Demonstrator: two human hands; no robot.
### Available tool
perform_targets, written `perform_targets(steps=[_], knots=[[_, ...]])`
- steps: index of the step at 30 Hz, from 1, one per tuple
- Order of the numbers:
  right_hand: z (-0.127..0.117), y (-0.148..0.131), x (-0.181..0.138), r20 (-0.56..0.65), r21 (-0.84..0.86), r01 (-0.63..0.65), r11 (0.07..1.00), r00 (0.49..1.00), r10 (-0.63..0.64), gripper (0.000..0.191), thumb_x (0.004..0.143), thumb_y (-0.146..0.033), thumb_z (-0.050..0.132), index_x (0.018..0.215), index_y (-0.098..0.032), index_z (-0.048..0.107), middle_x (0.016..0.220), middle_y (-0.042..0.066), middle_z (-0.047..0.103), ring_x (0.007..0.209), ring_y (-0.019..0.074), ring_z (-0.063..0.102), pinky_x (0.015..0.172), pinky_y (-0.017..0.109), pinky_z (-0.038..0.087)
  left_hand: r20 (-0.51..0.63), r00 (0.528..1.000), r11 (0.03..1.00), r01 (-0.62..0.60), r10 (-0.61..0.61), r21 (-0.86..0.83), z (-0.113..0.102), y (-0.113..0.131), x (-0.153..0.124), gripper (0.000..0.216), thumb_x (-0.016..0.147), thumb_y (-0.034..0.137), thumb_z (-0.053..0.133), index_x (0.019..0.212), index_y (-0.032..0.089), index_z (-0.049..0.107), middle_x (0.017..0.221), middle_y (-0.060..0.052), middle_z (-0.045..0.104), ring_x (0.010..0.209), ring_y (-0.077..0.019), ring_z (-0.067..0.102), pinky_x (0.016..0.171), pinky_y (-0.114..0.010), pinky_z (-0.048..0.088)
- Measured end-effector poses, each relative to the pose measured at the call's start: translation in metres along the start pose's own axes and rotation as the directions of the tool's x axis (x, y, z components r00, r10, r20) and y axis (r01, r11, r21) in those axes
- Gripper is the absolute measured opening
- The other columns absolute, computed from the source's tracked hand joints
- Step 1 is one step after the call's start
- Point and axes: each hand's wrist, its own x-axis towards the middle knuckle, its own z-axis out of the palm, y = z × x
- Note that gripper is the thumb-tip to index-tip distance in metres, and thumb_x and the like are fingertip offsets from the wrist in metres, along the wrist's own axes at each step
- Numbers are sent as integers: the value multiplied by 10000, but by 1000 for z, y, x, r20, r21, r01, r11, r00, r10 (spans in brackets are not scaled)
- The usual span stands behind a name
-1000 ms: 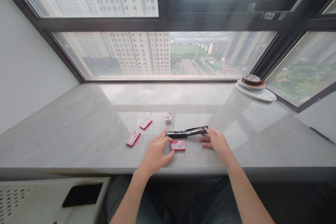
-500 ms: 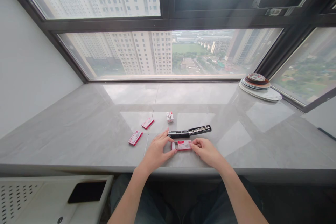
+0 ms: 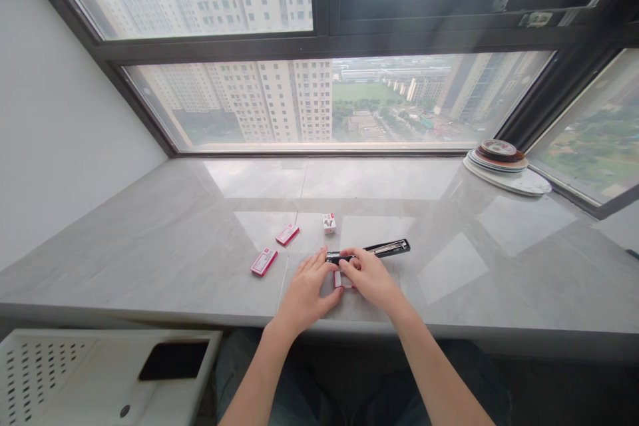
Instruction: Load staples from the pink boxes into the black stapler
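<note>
My left hand (image 3: 307,293) and my right hand (image 3: 369,277) meet over a small red and white staple box (image 3: 340,279) on the grey stone sill (image 3: 150,253). Fingers of both hands pinch the box, which is mostly hidden between them. Just behind the hands lies a black stapler (image 3: 377,250), opened out flat, its metal rail pointing right. Neither hand touches the stapler as far as I can see.
Two more red staple boxes (image 3: 264,261) (image 3: 287,234) lie to the left, and a small white box (image 3: 329,223) stands behind. A stack of round plates (image 3: 504,166) sits at the far right by the window. A white perforated unit with a dark phone (image 3: 172,359) is below left.
My right hand left the stapler's right end and came in to the staple box. Both hands have closed on the box, which now stands nearly hidden between them.
</note>
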Motion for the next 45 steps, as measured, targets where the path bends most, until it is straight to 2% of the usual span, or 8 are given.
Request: perform_targets(steps=[5,10,22,28,32,36,41,45], knots=[[18,-5,10,-39,95,-5,995,999,9,294,904,-429,602,1083,-206,670,618,-45,609,613,167,588,619,261,448,-8,1000,1000,-5,5,-7,-2,0,1,448,902,306,672,1340,328,579,1615,-19,439,1543,-258,328,1264,-497,315],[25,-14,22,-54,-11,69,998,996,-70,216,922,-390,578,999,-225,693,659,-35,641,635,158,597,625,252,425,-18,999,999,-27,26,-36,-5,2,3,600,898,288,671,1468,342,491,1575,-27,491,1513,-265,383,1260,-505,321],[-14,-16,-10,163,-378,202,904,975,-149,100,884,-257,620,810,-240,684,657,-32,636,612,142,538,569,261,284,-9,1000,1000,13,-14,-26,-1,-1,1,266,912,297,657,1175,325,627,1602,8,451,1539,-263,331,1247,-500,329],[-32,2,-29,89,-297,140,945,989,-118,154,954,-374,576,978,-286,699,673,-39,623,643,163,561,599,264,345,-40,999,998,24,-26,-64,-5,-2,-2,342,885,347,708,1203,309,589,1591,-30,446,1487,-283,399,1198,-491,382],[-55,29,-41,-72,-321,-51,946,997,29,288,977,-482,521,846,-253,637,599,-28,561,576,178,527,561,285,338,-177,972,987,147,-157,-66,-5,-1,-4,115,987,372,562,1014,274,616,1258,-59,654,1189,-267,602,976,-436,505],[-57,43,-42,-38,-313,-61,948,998,51,288,970,-466,516,816,-254,635,628,-20,591,601,187,538,575,288,347,-188,961,978,209,-204,11,8,6,3,285,1036,334,455,795,255,583,819,-20,662,864,-238,617,791,-399,458],[-40,42,-33,-22,-218,-9,976,1000,4,301,966,-465,519,814,-243,652,660,-13,626,611,176,541,591,284,367,-216,948,970,243,-234,14,21,18,11,324,1036,341,460,742,247,561,763,-16,651,792,-228,598,767,-391,421],[-57,60,-35,-128,-97,-167,981,980,154,350,882,-562,632,803,-222,659,572,-22,576,533,160,501,528,270,346,-245,938,969,245,-247,-38,21,21,9,274,1042,356,450,828,258,589,775,-2,652,746,-207,598,779,-384,427]])
